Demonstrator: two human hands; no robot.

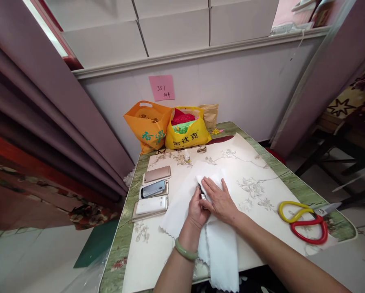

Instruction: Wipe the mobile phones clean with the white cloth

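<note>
My left hand (198, 208) is closed around the lower left side of a small dark flat object (201, 191). A light patch shows on that object, and most of it is hidden by my hands and the cloth, so its kind is unclear. Over it lies a white cloth (223, 256) with a scalloped edge, spread across the table and hanging toward the front edge. My right hand (220, 201) rests flat on the folded cloth, its fingers stretched out and the thumb near my left hand.
Several phones (152, 204) lie stacked at the left. A small bottle (187, 156) and glasses (201, 149) sit farther back. Behind them stand an orange bag (153, 126), a yellow bag (187, 138) and a brown pouch (209, 115). Scissors (311, 221) lie near the right edge.
</note>
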